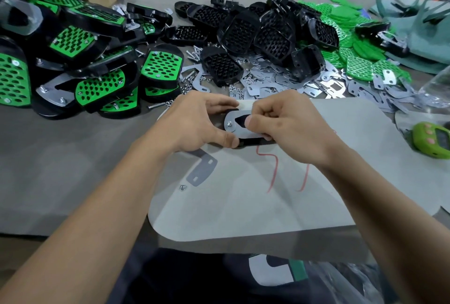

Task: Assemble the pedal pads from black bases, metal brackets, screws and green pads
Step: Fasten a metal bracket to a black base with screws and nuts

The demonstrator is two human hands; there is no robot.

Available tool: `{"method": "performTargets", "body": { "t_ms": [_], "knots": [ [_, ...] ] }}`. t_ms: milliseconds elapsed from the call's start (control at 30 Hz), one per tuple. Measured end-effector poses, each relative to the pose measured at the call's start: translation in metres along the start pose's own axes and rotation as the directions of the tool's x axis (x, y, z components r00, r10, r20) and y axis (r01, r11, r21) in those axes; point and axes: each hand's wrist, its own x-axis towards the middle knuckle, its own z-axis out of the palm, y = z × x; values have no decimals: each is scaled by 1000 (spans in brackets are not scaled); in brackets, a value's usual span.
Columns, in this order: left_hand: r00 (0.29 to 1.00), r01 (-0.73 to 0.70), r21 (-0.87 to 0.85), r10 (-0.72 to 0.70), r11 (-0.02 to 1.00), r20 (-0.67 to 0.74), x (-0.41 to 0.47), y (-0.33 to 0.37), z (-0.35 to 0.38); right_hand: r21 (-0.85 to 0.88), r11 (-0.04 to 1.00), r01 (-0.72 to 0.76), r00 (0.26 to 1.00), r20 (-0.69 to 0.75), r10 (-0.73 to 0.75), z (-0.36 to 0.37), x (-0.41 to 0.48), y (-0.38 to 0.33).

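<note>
A pedal pad (239, 133) lies underside up at the centre of the table, with a metal bracket (233, 118) on its black base and a nut (229, 123) at the bracket's left end. My left hand (194, 121) grips the pad's left end, thumb below and fingers above. My right hand (285, 123) has its fingers curled over the bracket's right part; its fingertips hide what they pinch. A loose bracket (202, 169) and a nut (182, 187) lie on the pale sheet (243, 206) near me.
Finished green-and-black pads (97, 65) pile up at the left. Black bases (255, 33) are heaped at the back centre, with loose brackets and nuts (292, 82) in front and green pads (353, 60) at the right. A green device (431, 140) sits at the right edge.
</note>
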Motion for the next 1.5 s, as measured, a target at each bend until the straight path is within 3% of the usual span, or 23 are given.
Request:
{"method": "performTargets", "body": {
  "t_ms": [67, 133, 267, 567, 700, 800, 933, 1100, 1167, 1233, 1333, 1500],
  "knots": [
    [1000, -12, 25, 12, 1000, -9, 0, 2, 0, 2, 1000, 6, 993, 117, -7, 0, -3, -3],
    [1000, -14, -4, 14, 1000, -3, 0, 2, 1, -115, 993, 33, 979, 203, -9, 3, -4, -7],
    [1000, 7, -11, -7, 1000, 7, -1, 2, 1, -35, 998, -51, 999, -1, 51, 5, 7, -5],
    [1000, -12, 7, 12, 1000, 4, -3, 8, 1, -343, 939, 37, 999, -20, -47, 20, 13, -16],
    [1000, 27, 24, -27, 999, -11, -5, 13, 1, -647, 737, 197, 980, 126, -152, 24, 20, -31],
    [996, 86, -23, -86, 996, -12, -9, 19, 1, -718, 638, 279, 959, 242, -147, 26, 21, -40],
    [996, 91, -39, -92, 995, -4, -12, 23, 1, -831, 402, 384, 923, 333, -192, 31, 19, -43],
    [999, 47, 14, -47, 999, -19, -12, 24, -1, -862, 412, 295, 955, 259, -141, 28, 24, -42],
    [999, 31, 89, -27, 996, -47, -12, 25, 0, -841, 464, 280, 960, 232, -160, 26, 26, -39],
    [998, 32, 143, -23, 989, -65, -12, 26, -1, -791, 515, 330, 943, 291, -158, 26, 26, -42],
    [998, 32, 102, -26, 994, -60, -15, 26, -3, -788, 463, 406, 913, 372, -168, 32, 25, -49],
    [999, 31, 85, -27, 996, -46, -14, 26, -2, -852, 416, 318, 948, 282, -146, 33, 24, -48]
  ]
}}
